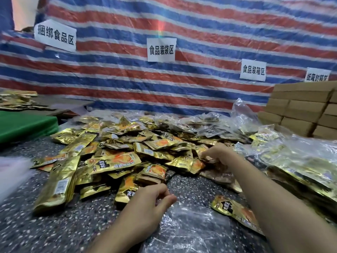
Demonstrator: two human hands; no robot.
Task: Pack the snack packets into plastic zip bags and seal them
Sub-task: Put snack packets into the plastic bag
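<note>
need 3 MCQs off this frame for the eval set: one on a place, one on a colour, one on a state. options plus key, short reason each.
1. Where is the stack of cardboard boxes?
A. far right, against the striped tarp
B. far left, on a green pad
C. between the two hands

2. What is the main colour of the snack packets?
A. silver
B. gold
C. blue

3. What is the right hand doing?
A. lying flat on bare table
B. lifting a box
C. fingers curled on packets at the pile's edge

Key:
1 A: the boxes rise at the right edge of the view, in front of the tarp.
2 B: the foil is gold, with orange print.
3 C: its fingers bend onto packets in the pile.
</note>
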